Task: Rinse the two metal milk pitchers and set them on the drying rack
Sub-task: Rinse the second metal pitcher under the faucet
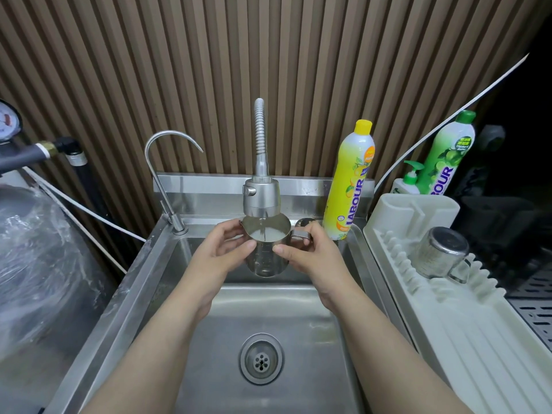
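Note:
A shiny metal milk pitcher (pixel 265 252) is held upright over the steel sink (pixel 167 282), right under the spray head of the flexible faucet (pixel 261 195). A thin stream of water falls into it and cloudy water stands inside. My left hand (pixel 222 248) wraps the pitcher's left side. My right hand (pixel 310 253) grips its right side, fingers at the handle. A second metal pitcher (pixel 442 253) lies upside down on the white drying rack (pixel 466 333) at the right, handle toward me.
A thin gooseneck tap (pixel 162 174) stands at the sink's back left. A yellow dish soap bottle (pixel 351 180) sits on the sink's back right corner; a green bottle (pixel 445 153) and a pump dispenser (pixel 407 182) stand behind the rack. The drain (pixel 261 358) is open. A plastic-wrapped tank (pixel 35 264) is at left.

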Tool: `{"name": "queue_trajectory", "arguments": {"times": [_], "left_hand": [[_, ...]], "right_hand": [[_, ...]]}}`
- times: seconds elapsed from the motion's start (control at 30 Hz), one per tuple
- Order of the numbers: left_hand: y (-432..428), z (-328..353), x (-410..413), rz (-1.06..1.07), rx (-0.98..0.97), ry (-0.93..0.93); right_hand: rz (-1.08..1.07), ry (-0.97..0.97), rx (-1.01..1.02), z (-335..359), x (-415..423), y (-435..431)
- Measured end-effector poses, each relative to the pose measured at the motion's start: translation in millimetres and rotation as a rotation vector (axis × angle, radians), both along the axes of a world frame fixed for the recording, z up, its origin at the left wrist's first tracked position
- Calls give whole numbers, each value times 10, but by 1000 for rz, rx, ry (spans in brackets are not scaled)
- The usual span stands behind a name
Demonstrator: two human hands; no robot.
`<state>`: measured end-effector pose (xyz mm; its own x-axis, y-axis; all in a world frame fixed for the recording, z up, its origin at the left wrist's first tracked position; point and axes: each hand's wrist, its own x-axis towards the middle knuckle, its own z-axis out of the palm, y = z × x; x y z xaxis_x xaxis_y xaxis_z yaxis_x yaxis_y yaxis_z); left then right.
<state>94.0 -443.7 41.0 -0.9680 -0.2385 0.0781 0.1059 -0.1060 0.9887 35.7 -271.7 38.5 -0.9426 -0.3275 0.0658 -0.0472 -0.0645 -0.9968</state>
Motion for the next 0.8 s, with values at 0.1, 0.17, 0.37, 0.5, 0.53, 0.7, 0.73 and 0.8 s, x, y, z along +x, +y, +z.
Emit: {"name": "queue_trajectory", "arguments": {"times": [0.1,0.17,0.37,0.5,0.53,0.7,0.73,0.8], "left_hand": [[15,-20,17,3,14,-9],[22,-32,25,1,27,-13],[-16,-47,27,-9,26,-15],[-24,-76,31,2,25,2],[-18,-80,33,9,28,6],[2,-58,41,13,8,14],[2,-56,43,13,5,15],[2,-55,46,13,-3,11]], "right_hand": [[13,3,7,-19,5,-1],[11,6,21,-22,1,-5],[-19,17,49,-11,8,-29],[-68,137,148,22,31,-61],[-73,147,158,22,38,-67],[-60,103,101,2,67,-49],[-57,106,104,-2,68,-44],[-50,115,118,-2,68,-36]]}}
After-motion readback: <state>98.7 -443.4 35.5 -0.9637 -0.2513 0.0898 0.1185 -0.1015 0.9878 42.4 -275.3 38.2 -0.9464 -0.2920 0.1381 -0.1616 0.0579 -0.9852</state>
